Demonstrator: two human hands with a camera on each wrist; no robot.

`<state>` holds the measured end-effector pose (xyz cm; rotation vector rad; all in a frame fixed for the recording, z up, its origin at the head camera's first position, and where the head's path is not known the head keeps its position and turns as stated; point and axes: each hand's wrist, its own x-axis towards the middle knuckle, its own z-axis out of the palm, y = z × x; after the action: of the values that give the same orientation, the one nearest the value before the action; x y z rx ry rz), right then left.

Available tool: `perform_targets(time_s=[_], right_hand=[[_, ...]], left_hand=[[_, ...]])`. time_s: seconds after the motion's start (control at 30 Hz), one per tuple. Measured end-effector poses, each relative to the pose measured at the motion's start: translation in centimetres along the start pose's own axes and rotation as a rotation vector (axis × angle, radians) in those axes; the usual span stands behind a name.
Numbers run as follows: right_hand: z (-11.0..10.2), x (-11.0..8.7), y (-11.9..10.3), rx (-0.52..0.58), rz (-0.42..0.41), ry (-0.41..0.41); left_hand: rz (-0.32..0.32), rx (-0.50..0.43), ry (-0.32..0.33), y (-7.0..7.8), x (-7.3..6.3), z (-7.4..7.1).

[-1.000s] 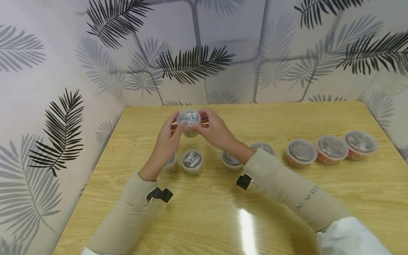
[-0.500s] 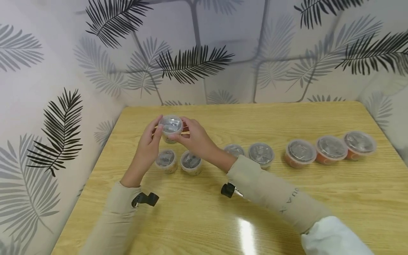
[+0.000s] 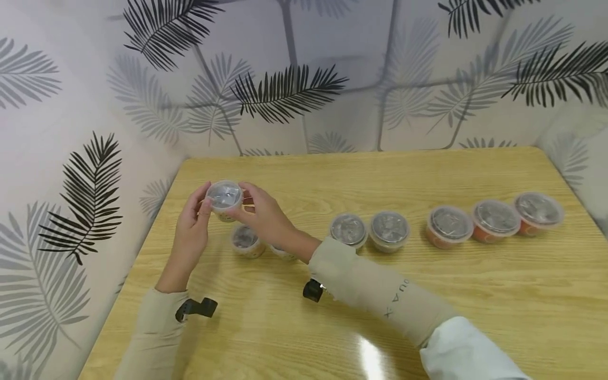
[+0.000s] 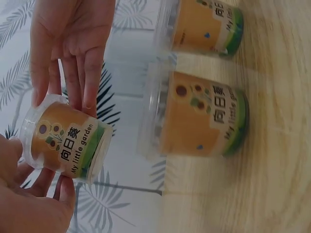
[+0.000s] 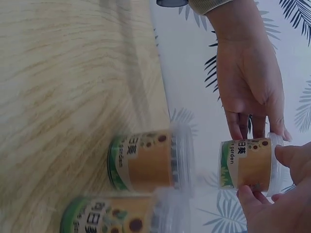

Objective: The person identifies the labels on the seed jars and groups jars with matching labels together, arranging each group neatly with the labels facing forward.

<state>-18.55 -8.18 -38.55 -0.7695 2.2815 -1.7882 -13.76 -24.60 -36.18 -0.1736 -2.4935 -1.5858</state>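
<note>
Both hands grip one small lidded plastic cup [image 3: 225,196] from its two sides, raised above the far left of the table. Its orange label, seen in the left wrist view, bears flowers and "My little garden" over a green base. Fingers and thumb of the left hand [image 3: 192,227] curl round the left side near the lid; the right hand [image 3: 266,214] holds the opposite side. Just nearer stands a matching cup [image 3: 246,240]. Beside it, another cup [image 3: 282,254] is mostly hidden under the right forearm. Both show upright with clear lids in the right wrist view.
Two more lidded cups, one pale [image 3: 348,230] and its neighbour [image 3: 389,231], stand mid-table. Farther right is a row of red-orange lidded tubs [image 3: 448,227]. A leaf-patterned wall [image 3: 332,126] borders the back and left of the wooden table [image 3: 475,295].
Both hands have carried the held cup leftward and slightly nearer. The right forearm now covers one of the near cups, while the pair mid-table has come into full view.
</note>
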Motion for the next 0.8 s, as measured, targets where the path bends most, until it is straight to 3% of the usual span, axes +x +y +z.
perform_targets(time_s=[0.37, 0.67, 0.8], right_hand=[[2.8, 0.7, 0.4, -0.082, -0.011, -0.009], [3.9, 1.1, 0.0, -0.269, -0.001, -0.075], [4.5, 1.3, -0.1, -0.372, 0.020, -0.096]], left_hand=[[-0.031, -0.004, 0.032, -1.8, -1.3, -1.9], [-0.083, -0.073, 0.056, -6.0, -1.6, -3.1], [-0.104, -0.104, 0.058, -7.2, -2.0, -3.3]])
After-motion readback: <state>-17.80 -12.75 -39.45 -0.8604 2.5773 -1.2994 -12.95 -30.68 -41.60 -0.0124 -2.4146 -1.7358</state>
